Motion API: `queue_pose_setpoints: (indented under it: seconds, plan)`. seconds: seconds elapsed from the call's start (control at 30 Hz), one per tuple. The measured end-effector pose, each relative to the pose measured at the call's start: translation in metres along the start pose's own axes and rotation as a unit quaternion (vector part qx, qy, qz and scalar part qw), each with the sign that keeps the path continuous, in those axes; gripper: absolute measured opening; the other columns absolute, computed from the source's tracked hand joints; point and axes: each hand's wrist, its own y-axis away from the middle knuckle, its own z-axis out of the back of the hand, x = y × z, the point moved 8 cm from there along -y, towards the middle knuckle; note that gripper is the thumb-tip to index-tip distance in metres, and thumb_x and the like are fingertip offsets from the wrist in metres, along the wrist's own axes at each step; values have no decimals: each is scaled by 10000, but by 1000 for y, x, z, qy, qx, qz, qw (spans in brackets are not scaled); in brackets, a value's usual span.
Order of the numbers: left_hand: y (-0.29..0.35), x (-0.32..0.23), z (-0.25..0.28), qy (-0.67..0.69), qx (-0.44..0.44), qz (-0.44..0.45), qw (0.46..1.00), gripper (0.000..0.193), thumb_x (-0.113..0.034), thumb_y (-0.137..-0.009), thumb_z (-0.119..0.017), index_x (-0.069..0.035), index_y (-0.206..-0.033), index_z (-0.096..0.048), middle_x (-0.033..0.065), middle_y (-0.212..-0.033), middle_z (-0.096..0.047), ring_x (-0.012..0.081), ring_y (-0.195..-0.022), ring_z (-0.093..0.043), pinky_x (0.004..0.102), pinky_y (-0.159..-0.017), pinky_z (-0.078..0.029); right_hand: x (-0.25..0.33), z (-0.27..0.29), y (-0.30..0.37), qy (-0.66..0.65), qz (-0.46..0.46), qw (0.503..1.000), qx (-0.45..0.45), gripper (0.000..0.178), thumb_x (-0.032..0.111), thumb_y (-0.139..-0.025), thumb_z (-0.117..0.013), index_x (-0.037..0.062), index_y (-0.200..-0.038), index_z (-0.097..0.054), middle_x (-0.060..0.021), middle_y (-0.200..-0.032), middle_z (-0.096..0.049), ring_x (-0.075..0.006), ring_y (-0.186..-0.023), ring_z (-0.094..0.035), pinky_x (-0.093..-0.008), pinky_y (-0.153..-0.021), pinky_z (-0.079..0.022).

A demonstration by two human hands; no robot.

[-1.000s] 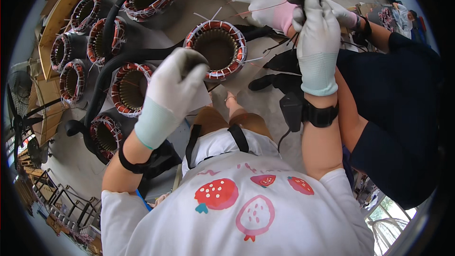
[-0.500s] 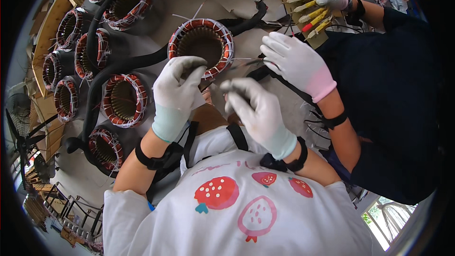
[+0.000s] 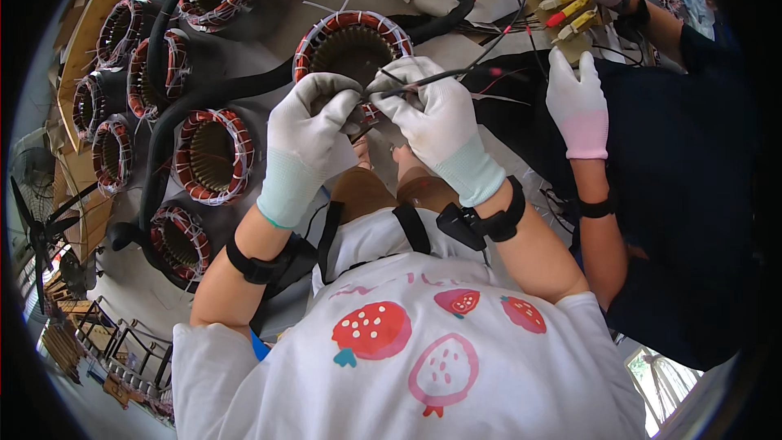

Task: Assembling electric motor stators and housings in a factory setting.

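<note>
The left hand [image 3: 314, 118] and right hand [image 3: 436, 110] are held close together, fingers curled toward the thumbs. Both forearms [image 3: 232, 287] are angled inward from bent elbows.

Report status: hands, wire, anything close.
Right hand gripping wire. Left hand pinched alongside, hold unclear. Stator beyond, partly hidden. Co-worker's hands apart, at right.

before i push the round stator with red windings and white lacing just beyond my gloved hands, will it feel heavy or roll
The stator is probably heavy for its size, given its thick windings around a toothed core. Its round shape could let it roll if laid sideways.
</note>
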Motion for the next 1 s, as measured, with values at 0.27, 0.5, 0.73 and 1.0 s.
queue_pose_setpoints:
  seconds: [0.27, 0.5, 0.73, 1.0]
  plan:
    - [9, 10, -15, 247, 114, 189, 944, 264, -144, -945, -609, -1, -1164, -575, 70, -996, -644, 142, -828, -652, 262, -717, -552, -3, -6, 3, -82, -97, 992, -2, 59, 52, -921, -627, -7, -923, -623, -31, -769, -615, -59, -474, -571, -209, -395, -449]
    - [5, -2, -9, -30, 68, 45, 996, 256, -111, -889, -651, 0, -1110, -583, 54, -947, -633, 127, -775, -629, 274, -650, -520, 1, -2, 4, -98, -71, 992, -22, 27, 20, -918, -621, -6, -913, -621, -18, -739, -601, -46, -479, -560, -209, -390, -455]
    - [21, 6, -30, 171, 142, 224, 949, 164, -137, -919, -599, 8, -995, -583, 39, -841, -606, 103, -638, -592, 218, -558, -474, 11, 5, 6, -28, 25, 999, -25, 30, -26, -883, -647, -10, -901, -631, -23, -770, -601, -51, -511, -568, -207, -458, -469]
    - [16, -47, -29, -354, 48, -271, 894, 140, -106, -881, -642, -3, -965, -596, 64, -774, -588, 124, -635, -610, 298, -559, -491, 2, 2, 6, -64, -1, 998, -19, 67, -50, -855, -661, -16, -901, -626, -20, -773, -611, -47, -577, -565, -206, -529, -477]
